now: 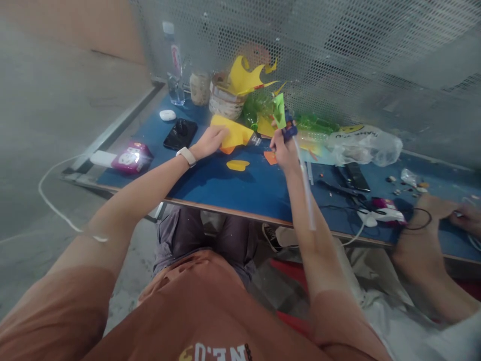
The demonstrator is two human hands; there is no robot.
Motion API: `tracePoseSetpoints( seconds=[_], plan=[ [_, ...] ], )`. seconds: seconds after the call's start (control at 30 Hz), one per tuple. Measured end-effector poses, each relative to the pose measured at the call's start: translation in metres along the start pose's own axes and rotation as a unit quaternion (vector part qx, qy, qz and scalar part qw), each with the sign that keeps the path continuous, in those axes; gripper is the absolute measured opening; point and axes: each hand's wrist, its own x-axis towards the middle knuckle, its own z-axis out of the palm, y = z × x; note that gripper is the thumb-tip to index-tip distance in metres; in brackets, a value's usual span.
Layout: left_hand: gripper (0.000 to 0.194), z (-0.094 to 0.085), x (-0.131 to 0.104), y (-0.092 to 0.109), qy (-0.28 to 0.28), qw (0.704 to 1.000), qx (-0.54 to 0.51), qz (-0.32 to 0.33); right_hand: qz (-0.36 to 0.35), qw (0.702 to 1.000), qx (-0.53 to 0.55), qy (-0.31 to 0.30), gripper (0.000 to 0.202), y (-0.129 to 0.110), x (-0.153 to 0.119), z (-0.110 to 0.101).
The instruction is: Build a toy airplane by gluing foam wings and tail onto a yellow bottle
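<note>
My left hand (211, 141), with a white watch on its wrist, is closed on a yellow paper-wrapped bottle (233, 132). The bottle's clear neck (256, 140) points right. My right hand (284, 149) is closed round a blue hot glue gun (289, 126); a long translucent glue stick (306, 185) trails from it over my forearm. At its fingertips stands a small green paper piece (279, 111); whether the fingers pinch it is unclear. Below the hands lie a yellow paper cutout (237, 165) and an orange paper piece (270, 157) on the blue table (225, 193).
Behind stand a water bottle (175, 70), a jar (199, 88) and a basket (226, 102) with yellow paper scraps (246, 77). A black phone (180, 134) lies left. Scissors (341, 189), a plastic bag (366, 145) and a co-worker's hand (432, 205) are right. Mesh panel (319, 45) behind.
</note>
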Motion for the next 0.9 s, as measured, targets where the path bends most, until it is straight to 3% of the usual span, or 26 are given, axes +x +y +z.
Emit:
tracePoseSetpoints(
  seconds=[0.07,0.23,0.4,0.5,0.67,0.9],
  plan=[
    [0.056,0.000,0.001,-0.003,0.002,1.000,-0.003,-0.004,0.028,0.999,0.029,0.026,0.111,-0.006,-0.008,0.012],
    [0.061,-0.001,0.001,-0.007,0.006,1.000,-0.011,-0.003,0.031,0.998,0.035,-0.030,0.099,-0.013,-0.021,0.026],
    [0.058,0.002,-0.003,0.001,-0.006,0.999,-0.032,-0.022,0.011,0.994,0.105,-0.020,0.088,-0.003,-0.020,0.032],
    [0.056,0.003,-0.003,0.003,-0.005,0.999,-0.042,-0.030,-0.016,0.992,0.128,-0.010,0.092,0.009,-0.018,0.035],
    [0.054,0.003,-0.002,0.001,-0.004,0.999,-0.027,-0.020,-0.017,0.993,0.103,-0.046,0.089,0.025,-0.015,0.031],
    [0.055,0.002,-0.003,0.000,0.004,1.000,0.011,0.002,-0.033,0.996,0.063,-0.059,0.104,0.027,-0.014,0.030]
  ],
)
